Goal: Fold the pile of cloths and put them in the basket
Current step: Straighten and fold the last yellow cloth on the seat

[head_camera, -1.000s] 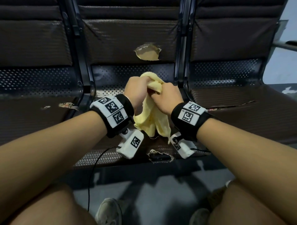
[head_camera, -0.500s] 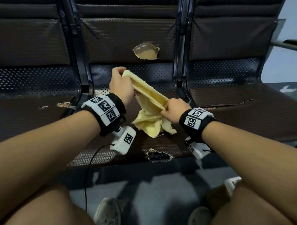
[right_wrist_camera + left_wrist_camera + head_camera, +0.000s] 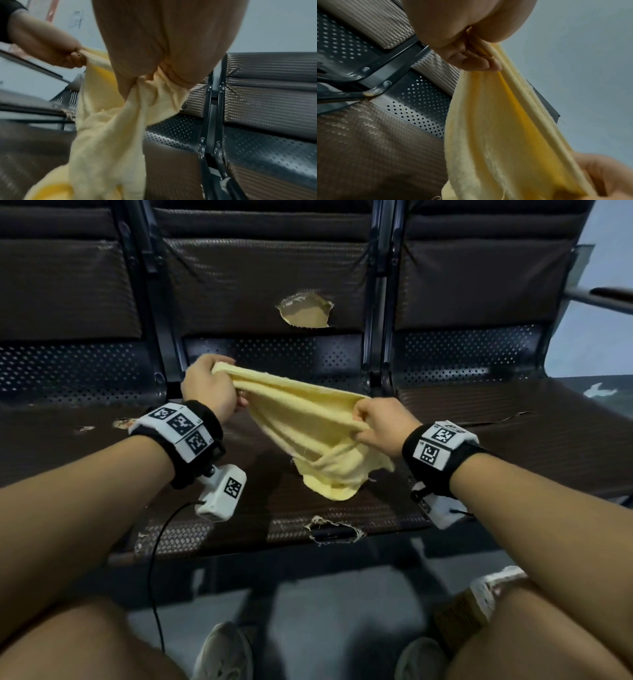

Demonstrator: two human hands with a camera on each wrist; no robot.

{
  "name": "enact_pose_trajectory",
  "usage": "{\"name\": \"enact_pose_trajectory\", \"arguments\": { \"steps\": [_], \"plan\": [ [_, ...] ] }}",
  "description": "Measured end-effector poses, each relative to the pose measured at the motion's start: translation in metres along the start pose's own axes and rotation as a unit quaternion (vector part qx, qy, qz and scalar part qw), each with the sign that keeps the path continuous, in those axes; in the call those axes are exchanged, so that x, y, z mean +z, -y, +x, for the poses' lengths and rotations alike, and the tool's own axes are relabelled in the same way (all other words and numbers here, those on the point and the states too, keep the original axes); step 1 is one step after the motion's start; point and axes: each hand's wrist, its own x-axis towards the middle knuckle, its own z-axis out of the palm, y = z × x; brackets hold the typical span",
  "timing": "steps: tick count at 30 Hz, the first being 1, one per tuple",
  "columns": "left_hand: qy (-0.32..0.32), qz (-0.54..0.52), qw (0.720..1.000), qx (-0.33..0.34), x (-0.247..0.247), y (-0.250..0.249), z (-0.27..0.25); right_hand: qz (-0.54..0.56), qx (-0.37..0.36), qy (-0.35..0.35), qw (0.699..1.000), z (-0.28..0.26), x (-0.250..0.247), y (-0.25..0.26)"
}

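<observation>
A pale yellow cloth (image 3: 310,419) is stretched between my two hands above the middle seat (image 3: 274,508) of a dark bench. My left hand (image 3: 210,386) pinches one corner, held higher and further back. My right hand (image 3: 371,424) grips the other end, lower and nearer to me. The cloth's loose bottom hangs bunched, close to the seat. In the left wrist view the fingers (image 3: 471,59) clamp the cloth's (image 3: 496,135) edge. In the right wrist view the cloth (image 3: 111,135) trails down from my right hand (image 3: 154,75). No basket or pile is in view.
The bench has three brown padded seats with perforated metal backs. The middle backrest has a torn hole (image 3: 305,311), and the seat's front edge has a rip (image 3: 334,530). A cable (image 3: 154,559) hangs from my left wrist. My knees and shoes (image 3: 222,648) are below.
My hands have drawn apart from a close clutch, the left moving left and up, the right moving right. The cloth has gone from a bunched lump to a spread span.
</observation>
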Motion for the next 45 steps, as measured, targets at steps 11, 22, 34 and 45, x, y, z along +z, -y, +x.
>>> {"name": "enact_pose_trajectory", "arguments": {
  "steps": [11,22,34,45],
  "plan": [
    [0.063,-0.004,0.998,-0.029,-0.020,0.026,0.008,-0.007,0.075,0.011,0.997,-0.014,-0.004,-0.022],
    [0.135,0.298,0.931,0.164,-0.043,0.032,-0.006,0.126,0.040,-0.059,0.989,-0.023,-0.028,-0.013],
    [0.093,0.025,0.992,0.086,-0.048,0.005,0.006,0.107,0.002,-0.176,0.979,-0.015,-0.050,-0.008],
    [0.325,-0.169,0.928,-0.061,-0.012,-0.036,-0.044,0.152,0.014,0.018,0.988,-0.012,-0.013,0.032]
  ]
}}
